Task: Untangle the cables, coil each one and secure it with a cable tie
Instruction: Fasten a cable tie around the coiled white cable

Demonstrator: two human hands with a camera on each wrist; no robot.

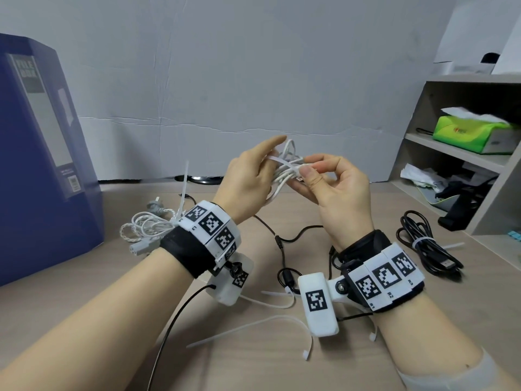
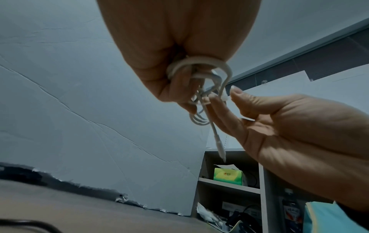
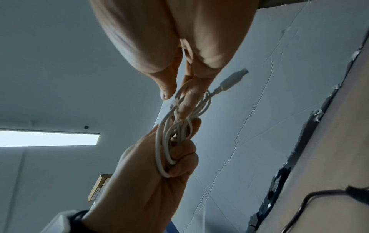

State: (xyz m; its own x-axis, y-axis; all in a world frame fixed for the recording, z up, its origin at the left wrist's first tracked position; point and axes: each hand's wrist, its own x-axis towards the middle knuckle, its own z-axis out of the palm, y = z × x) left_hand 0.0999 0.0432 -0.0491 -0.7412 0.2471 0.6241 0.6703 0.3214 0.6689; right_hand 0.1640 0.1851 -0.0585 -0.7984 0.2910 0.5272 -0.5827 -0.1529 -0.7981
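A coiled white cable point(image 1: 283, 176) hangs in the air above the desk, and my left hand point(image 1: 251, 176) grips it with fingers curled through its loops point(image 3: 175, 138). A white cable tie point(image 1: 277, 160) runs around the coil. My right hand point(image 1: 314, 167) pinches the tie's end between thumb and forefinger at the right side of the coil point(image 2: 224, 97). The cable's USB plug point(image 3: 233, 80) sticks out free past my right fingers. In the left wrist view the loops point(image 2: 199, 69) show under my left palm, with another plug point(image 2: 220, 148) dangling down.
A tied white cable bundle point(image 1: 146, 225) lies at the left beside a blue file box point(image 1: 36, 153). At the right lies a tied black cable point(image 1: 423, 244). A loose black cable point(image 1: 282, 244) and spare ties point(image 1: 253, 325) sit mid-desk. A shelf unit point(image 1: 456, 153) stands right.
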